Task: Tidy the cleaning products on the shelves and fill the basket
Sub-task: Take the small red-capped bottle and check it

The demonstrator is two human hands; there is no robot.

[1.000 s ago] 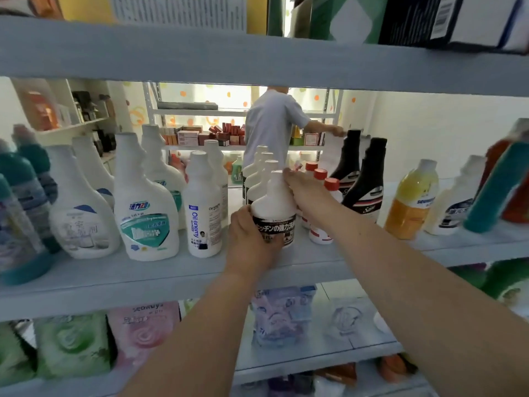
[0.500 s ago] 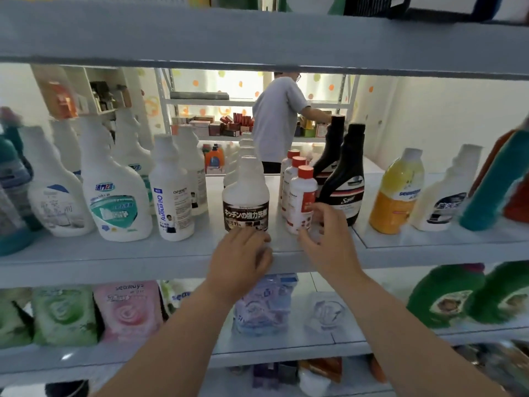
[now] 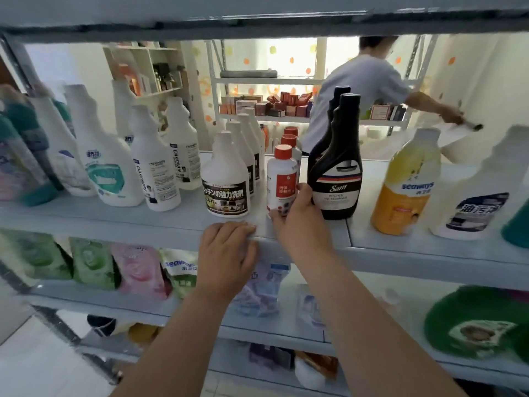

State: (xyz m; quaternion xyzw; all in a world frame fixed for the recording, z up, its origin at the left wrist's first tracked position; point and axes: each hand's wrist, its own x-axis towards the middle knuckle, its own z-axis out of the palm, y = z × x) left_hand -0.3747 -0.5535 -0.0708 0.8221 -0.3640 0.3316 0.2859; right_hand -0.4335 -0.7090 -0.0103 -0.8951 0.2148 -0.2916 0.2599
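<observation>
Your right hand [image 3: 300, 216] grips the lower part of the red-capped bottle [image 3: 282, 181]. The thumb lies against its bottom left. The fingers [image 3: 304, 191] curl round its right side, squeezed in between it and the black Sam bottle [image 3: 336, 173]. The red-capped bottle stands upright on the middle shelf [image 3: 114, 222], near the front edge, first in a short row with two more red caps showing behind it. Just to its left, with a narrow gap between, stands the white bottle with the black label [image 3: 226, 181], itself first in a row of like white bottles running back. The black Sam bottle is just beside the red-capped bottle on the right, with a second black one close behind it.

Your left hand [image 3: 229, 250] holds nothing. It rests on the front lip of the middle shelf with its fingers loosely bent over the edge. It sits below the white bottle with the black label and a little left of your right hand, the two hands near each other but apart.

Further left on the same shelf stand the Oil enemy bottles [image 3: 156, 167] and a white spray-type bottle [image 3: 106, 156]. To the right are the yellow Seaways bottle [image 3: 406, 184] and a white bottle with a dark label [image 3: 475, 196]. On the shelf below stand green and pink refill pouches [image 3: 137, 270], and at far right lies a green bottle [image 3: 472, 328]. Beyond the shelves a person in a pale shirt [image 3: 360, 90] reaches out to one side.
</observation>
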